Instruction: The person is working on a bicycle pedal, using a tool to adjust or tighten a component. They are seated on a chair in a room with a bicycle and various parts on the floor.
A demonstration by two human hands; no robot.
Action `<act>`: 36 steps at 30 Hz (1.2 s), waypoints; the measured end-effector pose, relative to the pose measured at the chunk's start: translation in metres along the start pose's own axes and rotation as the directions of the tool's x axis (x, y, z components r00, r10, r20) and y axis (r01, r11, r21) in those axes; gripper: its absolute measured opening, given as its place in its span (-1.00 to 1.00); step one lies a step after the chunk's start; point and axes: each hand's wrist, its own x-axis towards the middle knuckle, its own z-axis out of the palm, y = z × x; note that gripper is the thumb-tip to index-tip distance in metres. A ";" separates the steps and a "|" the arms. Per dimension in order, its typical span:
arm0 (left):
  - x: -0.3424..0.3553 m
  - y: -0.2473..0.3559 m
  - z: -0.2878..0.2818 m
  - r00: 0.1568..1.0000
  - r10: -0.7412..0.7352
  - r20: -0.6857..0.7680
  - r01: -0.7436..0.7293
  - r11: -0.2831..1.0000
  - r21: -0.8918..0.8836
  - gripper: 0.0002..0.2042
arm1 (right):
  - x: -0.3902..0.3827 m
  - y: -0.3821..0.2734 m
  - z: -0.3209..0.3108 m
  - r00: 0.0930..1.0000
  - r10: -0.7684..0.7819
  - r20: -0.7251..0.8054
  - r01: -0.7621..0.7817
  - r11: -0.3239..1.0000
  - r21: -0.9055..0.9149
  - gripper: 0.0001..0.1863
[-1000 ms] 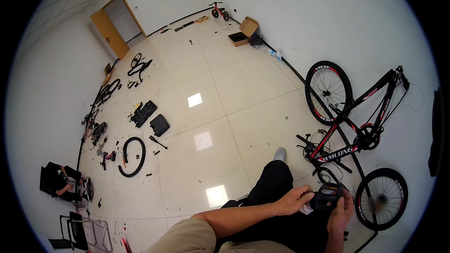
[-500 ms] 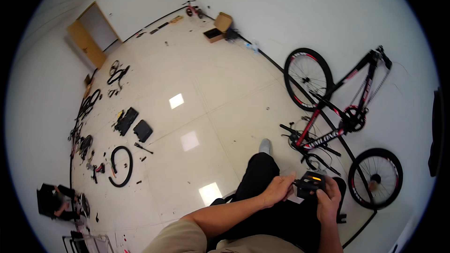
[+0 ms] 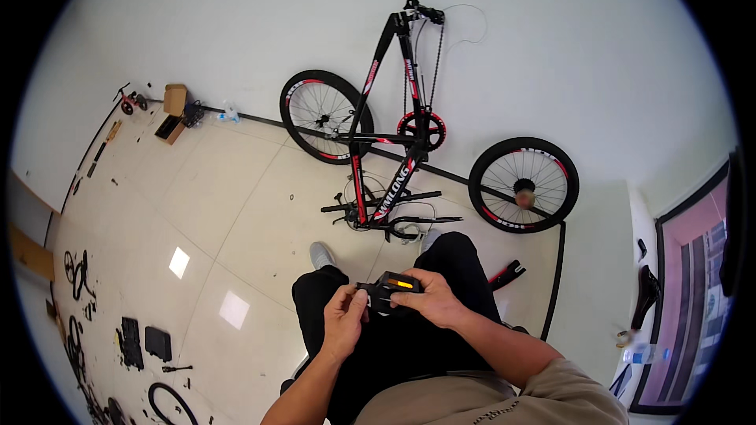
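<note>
Fingers of the left hand (image 3: 344, 319): drawn close together, thumb and fingertips pinching the narrow end of a black, block-shaped bicycle pedal with an amber reflector strip (image 3: 384, 286).
Fingers of the right hand (image 3: 435, 301): bent around the pedal's wider end, thumb lying on the near side just below the strip, only a narrow gap left between thumb and fingers.
Pedal: held between both hands above the lap, over black trousers (image 3: 466, 267), amber strip facing up.
Left arm: bare forearm rising from the lower edge, leaning slightly right, back of the hand partly up.
Right arm: bare forearm reaching in from the lower right out of a khaki short sleeve (image 3: 547, 378), hand pointing left.
Beyond the knees: black-and-red bicycle frame (image 3: 400, 181) at the white wall (image 3: 236, 24), a spoked wheel with black tyre (image 3: 482, 197) standing to its right.
Beside the right knee: black-and-red bar-shaped part (image 3: 506, 275).
</note>
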 end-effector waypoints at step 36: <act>-0.004 0.007 -0.003 0.981 -0.181 0.069 0.190 0.964 -0.185 -0.87 | -0.007 0.009 0.021 0.983 0.170 0.067 -0.162 0.981 -0.109 -0.70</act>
